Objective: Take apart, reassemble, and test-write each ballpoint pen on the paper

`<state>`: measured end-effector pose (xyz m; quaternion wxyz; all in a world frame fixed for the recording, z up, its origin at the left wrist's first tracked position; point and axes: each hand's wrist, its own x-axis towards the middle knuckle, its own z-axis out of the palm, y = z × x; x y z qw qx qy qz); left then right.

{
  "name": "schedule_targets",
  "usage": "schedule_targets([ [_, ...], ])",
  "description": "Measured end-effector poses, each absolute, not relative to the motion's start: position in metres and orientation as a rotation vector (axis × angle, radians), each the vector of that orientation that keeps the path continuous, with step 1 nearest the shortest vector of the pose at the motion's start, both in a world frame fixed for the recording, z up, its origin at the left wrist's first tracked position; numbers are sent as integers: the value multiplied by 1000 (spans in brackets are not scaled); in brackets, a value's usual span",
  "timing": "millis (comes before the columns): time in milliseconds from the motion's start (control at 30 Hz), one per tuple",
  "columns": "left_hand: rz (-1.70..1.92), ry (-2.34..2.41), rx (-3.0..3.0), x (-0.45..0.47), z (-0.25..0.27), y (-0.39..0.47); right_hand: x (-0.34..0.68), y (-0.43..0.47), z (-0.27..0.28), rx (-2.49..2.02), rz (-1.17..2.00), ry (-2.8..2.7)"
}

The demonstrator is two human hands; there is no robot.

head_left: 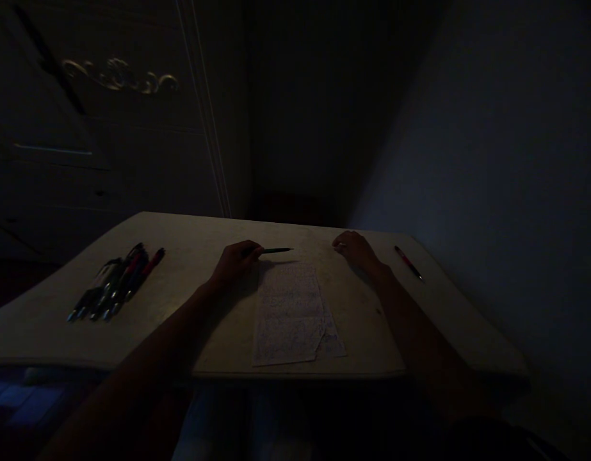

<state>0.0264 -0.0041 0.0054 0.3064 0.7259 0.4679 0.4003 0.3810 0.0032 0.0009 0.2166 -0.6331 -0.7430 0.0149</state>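
Observation:
My left hand is closed around a dark pen, whose tip points to the right above the top of a written sheet of paper. The sheet is creased, has a torn right edge and is covered in handwriting. To the right of it, my right hand rests low over the table with its fingers curled together. A small pale spot shows at those fingertips; in this dim light I cannot make out what it is. A single red and black pen lies beyond my right hand, near the table's right side.
Several pens lie bunched on the left part of the pale table. A cabinet with a scrolled ornament stands behind on the left. A plain wall rises along the right. The room is very dark.

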Motion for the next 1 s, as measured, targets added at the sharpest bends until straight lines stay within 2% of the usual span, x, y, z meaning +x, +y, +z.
schedule_targets([
  [500,1047,1228,1926,27,6,-5,384,0,0,-1735,346,-1838],
  [633,1055,1237,1940,27,4,-4,385,1,-1,-1701,287,-1836],
  [833,1073,1178,1982,28,3,-3,361,1,3,-1368,78,-1955],
  [1000,1099,1075,2045,30,2,-6,310,-14,-1,-1172,176,-2213],
])
